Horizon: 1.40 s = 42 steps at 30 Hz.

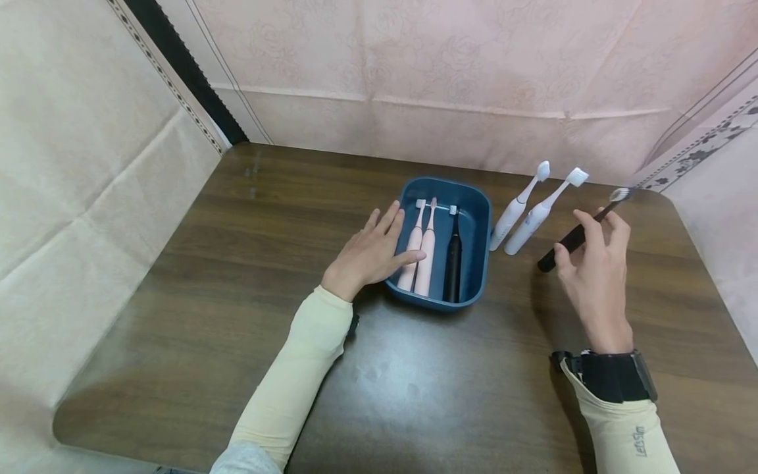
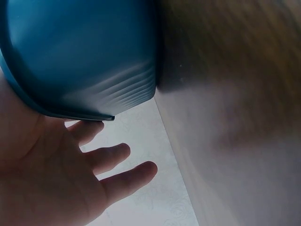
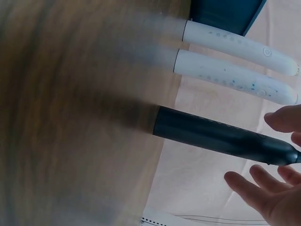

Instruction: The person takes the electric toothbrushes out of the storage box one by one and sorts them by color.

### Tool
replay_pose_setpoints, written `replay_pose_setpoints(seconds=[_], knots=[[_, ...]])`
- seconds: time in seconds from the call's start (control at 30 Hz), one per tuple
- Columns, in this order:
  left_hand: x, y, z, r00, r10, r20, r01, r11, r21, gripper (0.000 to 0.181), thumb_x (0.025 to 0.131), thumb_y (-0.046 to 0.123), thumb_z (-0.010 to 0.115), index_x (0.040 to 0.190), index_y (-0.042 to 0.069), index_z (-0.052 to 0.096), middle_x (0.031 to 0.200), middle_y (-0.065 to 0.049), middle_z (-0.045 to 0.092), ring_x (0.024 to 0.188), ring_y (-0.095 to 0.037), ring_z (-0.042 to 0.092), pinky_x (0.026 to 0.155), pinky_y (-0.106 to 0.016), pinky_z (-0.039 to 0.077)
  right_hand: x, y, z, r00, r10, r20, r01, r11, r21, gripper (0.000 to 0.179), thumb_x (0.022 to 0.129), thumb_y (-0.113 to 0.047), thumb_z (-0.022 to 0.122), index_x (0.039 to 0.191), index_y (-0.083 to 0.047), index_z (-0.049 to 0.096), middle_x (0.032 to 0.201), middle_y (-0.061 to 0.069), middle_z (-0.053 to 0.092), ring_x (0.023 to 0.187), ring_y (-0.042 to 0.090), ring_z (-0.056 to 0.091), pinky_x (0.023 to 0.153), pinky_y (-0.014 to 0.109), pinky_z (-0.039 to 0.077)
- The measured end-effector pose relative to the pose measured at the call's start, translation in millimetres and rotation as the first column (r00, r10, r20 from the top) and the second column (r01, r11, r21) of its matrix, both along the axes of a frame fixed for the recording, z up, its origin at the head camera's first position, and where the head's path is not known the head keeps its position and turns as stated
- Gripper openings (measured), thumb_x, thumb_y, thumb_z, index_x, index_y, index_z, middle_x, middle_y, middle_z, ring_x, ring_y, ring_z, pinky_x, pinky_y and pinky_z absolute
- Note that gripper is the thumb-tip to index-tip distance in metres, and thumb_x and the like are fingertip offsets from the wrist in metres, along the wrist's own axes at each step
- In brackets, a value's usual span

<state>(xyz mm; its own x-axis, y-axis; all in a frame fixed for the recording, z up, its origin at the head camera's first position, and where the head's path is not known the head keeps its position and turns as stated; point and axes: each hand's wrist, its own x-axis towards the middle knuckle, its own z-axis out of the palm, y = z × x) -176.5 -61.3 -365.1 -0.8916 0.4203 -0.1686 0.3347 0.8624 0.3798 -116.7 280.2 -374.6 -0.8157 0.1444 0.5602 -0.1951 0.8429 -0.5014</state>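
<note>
My left hand rests against the left side of a blue plastic bin, fingers extended and thumb reaching over the rim. Inside the bin lie a pink electric toothbrush, a second pink one and a black one. Another black electric toothbrush stands upright on the table to the right. Around its upper part is my right hand, thumb on one side and fingers on the other; the right wrist view shows gaps between them and the handle.
Two white electric toothbrushes stand upright between the bin and the black one. All stand on a brown wooden table with rounded corners. A pale pink patterned cloth hangs behind the table's far edge.
</note>
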Motion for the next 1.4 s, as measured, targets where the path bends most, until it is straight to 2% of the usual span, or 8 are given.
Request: replay_pose_setpoints(seconds=[0.07,0.23,0.43,0.7,0.97,1.03,1.23,1.4], knots=[[0.1,-0.3,-0.1,1.0,0.002,0.002,-0.002,1.0,0.001,0.092,0.099,0.067,0.046,0.164,0.012,0.01,0.171,-0.003,-0.004,0.155,-0.037,0.003,0.118,-0.057,0.024,3.8,1,1.1,1.0,-0.005,0.026,0.005,1.0,-0.016,0.06,0.089,0.002,0.072,0.145,-0.006,0.053,0.154,0.021,0.034,0.113,0.043,0.055,0.082,0.034,0.043],[0.1,-1.2,0.2,1.0,0.001,0.003,-0.001,1.0,-0.002,0.092,0.099,0.067,0.045,0.164,0.012,0.01,0.171,-0.003,-0.005,0.155,-0.037,0.003,0.118,-0.058,0.024,16.4,3,5.9,0.997,-0.028,0.066,0.031,0.999,-0.042,0.061,0.09,-0.005,0.074,0.147,-0.008,0.053,0.157,0.012,0.033,0.121,0.042,0.054,0.084,0.006,0.032],[-0.3,-2.8,0.4,1.0,-0.003,-0.002,0.003,1.0,0.0,0.092,0.099,0.067,0.045,0.164,0.012,0.01,0.171,-0.003,-0.005,0.155,-0.037,0.004,0.118,-0.058,0.025,27.2,2,13.6,0.999,-0.044,0.029,0.045,0.998,-0.037,0.059,0.089,-0.003,0.073,0.145,-0.008,0.055,0.154,0.013,0.037,0.116,0.04,0.055,0.084,0.004,0.033],[0.4,-4.9,-1.2,1.0,-0.013,-0.01,0.013,1.0,0.005,0.092,0.099,0.068,0.042,0.164,0.011,0.01,0.171,-0.003,-0.006,0.155,-0.037,0.003,0.118,-0.058,0.024,29.4,-4,22.9,0.998,-0.012,-0.06,0.008,0.998,-0.058,0.06,0.086,0.004,0.076,0.142,-0.004,0.055,0.145,0.021,0.043,0.12,0.038,0.055,0.086,0.002,0.037],[-0.5,-3.5,-0.3,1.0,-0.018,-0.014,0.018,1.0,0.0,0.092,0.099,0.068,0.043,0.164,0.01,0.011,0.171,-0.004,-0.005,0.154,-0.038,0.005,0.117,-0.059,0.026,33.3,-20,38.1,0.985,-0.01,-0.171,-0.016,0.989,-0.148,0.055,0.086,0.007,0.072,0.138,-0.003,0.059,0.134,-0.012,0.046,0.118,0.012,0.055,0.088,0.01,0.049],[-0.8,-3.0,0.2,1.0,-0.018,-0.017,0.018,1.0,-0.004,0.092,0.099,0.068,0.043,0.164,0.01,0.011,0.171,-0.004,-0.005,0.154,-0.038,0.005,0.117,-0.059,0.027,33.2,-26,41.8,0.979,0.015,-0.202,-0.046,0.988,-0.15,0.054,0.086,0.008,0.072,0.137,-0.002,0.06,0.134,-0.009,0.049,0.117,0.01,0.055,0.087,0.01,0.049],[-0.9,-2.2,0.1,1.0,-0.017,-0.018,0.017,1.0,-0.009,0.092,0.099,0.068,0.043,0.164,0.011,0.01,0.171,-0.004,-0.005,0.154,-0.038,0.005,0.117,-0.058,0.027,26.3,-45,51.4,0.968,0.097,-0.233,-0.125,0.987,-0.105,0.05,0.086,0.009,0.072,0.135,0.002,0.06,0.135,0.021,0.055,0.117,0.016,0.055,0.086,0.008,0.047],[-0.8,-1.0,-0.8,1.0,-0.013,-0.009,0.013,1.0,-0.005,0.092,0.099,0.069,0.042,0.164,0.012,0.01,0.171,-0.002,-0.006,0.155,-0.037,0.003,0.118,-0.058,0.025,18.3,-64,59.8,0.964,0.153,-0.218,-0.175,0.981,-0.089,0.045,0.087,0.006,0.073,0.131,0.004,0.063,0.133,0.023,0.056,0.114,0.022,0.056,0.088,0.009,0.046]])
